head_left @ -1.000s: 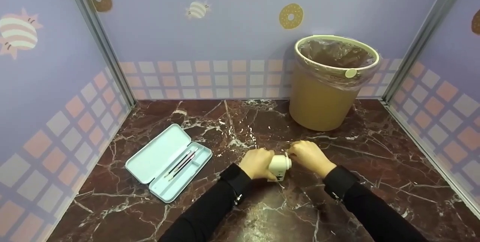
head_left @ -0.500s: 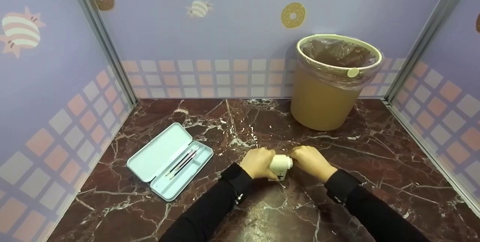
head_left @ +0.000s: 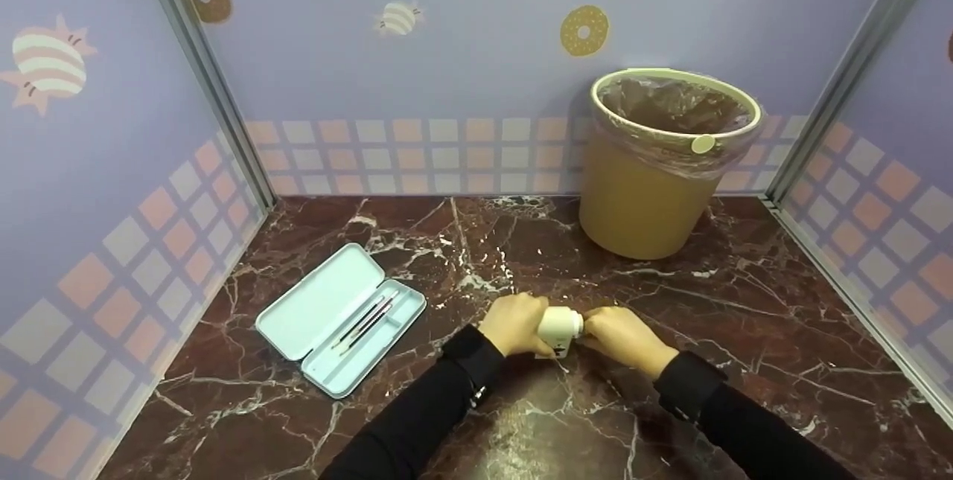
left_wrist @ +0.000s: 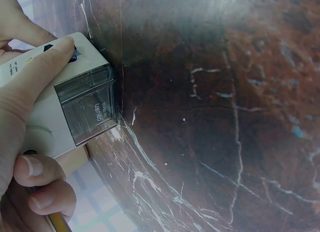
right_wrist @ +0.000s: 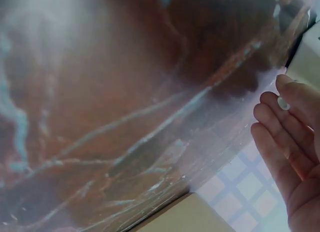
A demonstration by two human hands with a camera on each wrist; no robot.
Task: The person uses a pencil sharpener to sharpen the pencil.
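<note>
My left hand (head_left: 517,325) grips a white crank pencil sharpener (head_left: 557,325) on the marble-patterned tabletop. In the left wrist view, the thumb lies along the printed side of the sharpener (left_wrist: 47,99), beside its clear shavings drawer (left_wrist: 90,104). A narrow yellow and dark strip (left_wrist: 60,223) shows below the curled fingers; its kind is unclear. My right hand (head_left: 625,335) is at the sharpener's right end. In the right wrist view, its thumb and fingers pinch a small white knob (right_wrist: 283,102); the crank arm is hidden.
Left of the hands, a light blue pencil case (head_left: 320,301) lies open with pencils (head_left: 365,325) in its tray. A tan bin (head_left: 644,197) with a clear liner stands at the back right. Patterned walls (head_left: 417,152) enclose the tabletop. Pale specks lie beyond the hands.
My right hand has moved slightly down and toward me beside the sharpener, still holding the knob. The left hand keeps its grip on the sharpener. The whole head view has shifted slightly.
</note>
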